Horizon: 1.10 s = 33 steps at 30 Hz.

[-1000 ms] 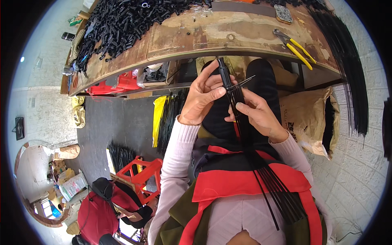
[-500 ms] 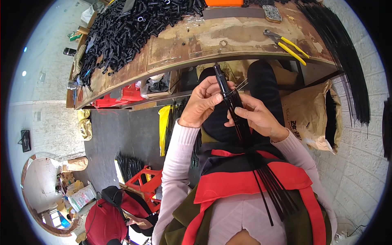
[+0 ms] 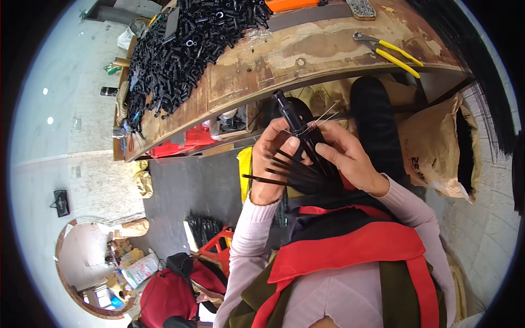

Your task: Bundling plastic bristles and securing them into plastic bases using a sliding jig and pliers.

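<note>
Both my hands are closed around a black umbrella runner [image 3: 293,117], a stepped tube that tilts up to the left, with several thin black ribs [image 3: 311,177] hanging from its lower collar. My left hand [image 3: 270,146] grips the collar from the left, thumb against the ribs' upper ends. From the other side my right hand [image 3: 350,156] pinches the same joint, its thumb pressing on the ribs. A thin wire [image 3: 327,116] sticks out in two strands beside the right fingers. The ribs' lower ends fan out over my left wrist, smeared by motion.
A wooden workbench [image 3: 235,76] spans the top, carrying a heap of black plastic runners [image 3: 180,60] and yellow-handled pincers [image 3: 389,54]. Long black rods [image 3: 481,60] hang over its right end. Below stands an open paper sack [image 3: 432,147]. A red backpack [image 3: 169,298] lies lower left.
The ribs' loose ends have swung from my lap up and left, across my left wrist. Both hands and the runner have dropped slightly. The head view has shifted, moving the bench rightward.
</note>
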Tool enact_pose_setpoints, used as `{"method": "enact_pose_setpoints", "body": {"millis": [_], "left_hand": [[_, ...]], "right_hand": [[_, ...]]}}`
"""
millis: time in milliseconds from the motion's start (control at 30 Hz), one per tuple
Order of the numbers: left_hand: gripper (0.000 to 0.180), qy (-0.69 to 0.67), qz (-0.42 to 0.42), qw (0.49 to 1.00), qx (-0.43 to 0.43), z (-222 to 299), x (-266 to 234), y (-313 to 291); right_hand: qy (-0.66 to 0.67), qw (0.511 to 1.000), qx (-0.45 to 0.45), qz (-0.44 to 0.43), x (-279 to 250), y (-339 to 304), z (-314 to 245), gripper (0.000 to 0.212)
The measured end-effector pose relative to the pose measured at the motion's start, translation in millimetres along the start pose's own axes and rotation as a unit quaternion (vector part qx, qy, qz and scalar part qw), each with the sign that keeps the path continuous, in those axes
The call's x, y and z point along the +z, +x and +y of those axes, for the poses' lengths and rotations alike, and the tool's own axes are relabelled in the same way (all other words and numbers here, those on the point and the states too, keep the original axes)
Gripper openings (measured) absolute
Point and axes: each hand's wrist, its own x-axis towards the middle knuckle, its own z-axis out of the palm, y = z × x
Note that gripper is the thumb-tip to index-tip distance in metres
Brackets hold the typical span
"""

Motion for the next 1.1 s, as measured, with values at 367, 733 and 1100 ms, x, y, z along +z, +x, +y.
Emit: {"method": "enact_pose_setpoints", "body": {"millis": [367, 733, 1100], "left_hand": [[0.043, -0.035, 0.021, 0.999, 0.000, -3, -8, 5], [0.054, -0.070, -0.023, 0.997, -0.029, 2, -19, 26], [0.053, -0.047, -0.078, 0.994, -0.067, 5, -36, 35]], "right_hand": [[0.009, 0.999, 0.033, -0.016, -14, 19, 9, 0.020], [0.107, 0.991, 0.073, -0.034, -18, 36, 16, 0.012], [0.167, 0.975, 0.130, -0.066, -26, 38, 15, 0.011]]}}
